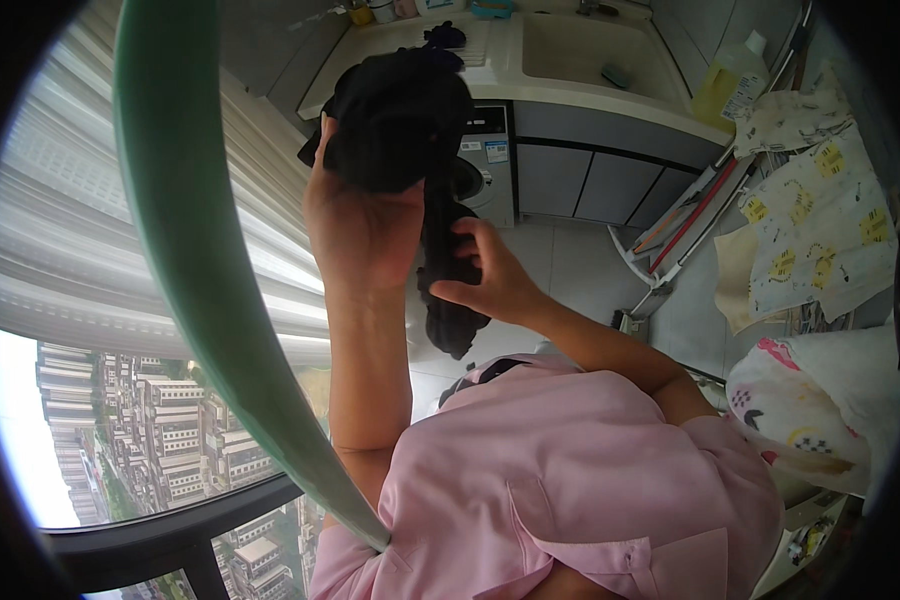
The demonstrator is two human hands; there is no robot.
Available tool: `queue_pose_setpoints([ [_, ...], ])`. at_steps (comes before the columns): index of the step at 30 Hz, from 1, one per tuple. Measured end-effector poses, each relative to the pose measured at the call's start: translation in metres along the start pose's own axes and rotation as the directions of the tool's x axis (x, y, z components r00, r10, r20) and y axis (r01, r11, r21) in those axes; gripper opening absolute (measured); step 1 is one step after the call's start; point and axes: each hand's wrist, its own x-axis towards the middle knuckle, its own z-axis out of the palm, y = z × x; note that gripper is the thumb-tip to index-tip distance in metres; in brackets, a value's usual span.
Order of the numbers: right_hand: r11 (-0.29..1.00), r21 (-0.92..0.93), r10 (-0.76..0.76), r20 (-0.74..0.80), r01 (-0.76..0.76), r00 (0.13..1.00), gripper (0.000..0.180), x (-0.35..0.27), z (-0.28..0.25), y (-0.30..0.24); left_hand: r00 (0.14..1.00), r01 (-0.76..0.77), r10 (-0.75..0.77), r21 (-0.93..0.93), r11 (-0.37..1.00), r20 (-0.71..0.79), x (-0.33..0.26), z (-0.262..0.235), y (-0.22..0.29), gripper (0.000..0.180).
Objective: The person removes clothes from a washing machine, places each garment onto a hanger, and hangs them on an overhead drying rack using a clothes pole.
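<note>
Hands both on a dark cloth (410,120), centre of my feed. Left hand (355,225) is raised, fingers wrapped round the bunched upper part of the cloth, gripping it. Right hand (490,275) sits just right of it and lower, thumb and fingers pinching the twisted tail that hangs down between the two hands. Cloth is black, crumpled, held up in the air, not resting on anything. I see a pink shirt (570,480) filling the near part of the view. Green curved bar (195,250) sweeps down the left side, near the window (150,440) with tower blocks outside. Far behind the cloth: washing machine (485,165) under a pale counter with a sink (580,50). Far right, yellow bottle (730,85); patterned cloths (820,230) hang on the right.
</note>
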Motion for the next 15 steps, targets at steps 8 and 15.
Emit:
queue_pose_setpoints([
  [8,0.944,-0.316,-0.174,-0.248,0.091,0.953,0.027,0.067,-0.02,0.068,0.963,-0.257,0.264,0.111,0.96,-0.056,-0.001,-0.025,0.052,0.026],
  [15,0.776,0.553,0.306,0.088,-0.302,0.948,0.028,0.073,-0.075,0.026,0.837,-0.486,0.426,-0.11,0.867,-0.343,-0.023,-0.168,0.169,0.035],
])
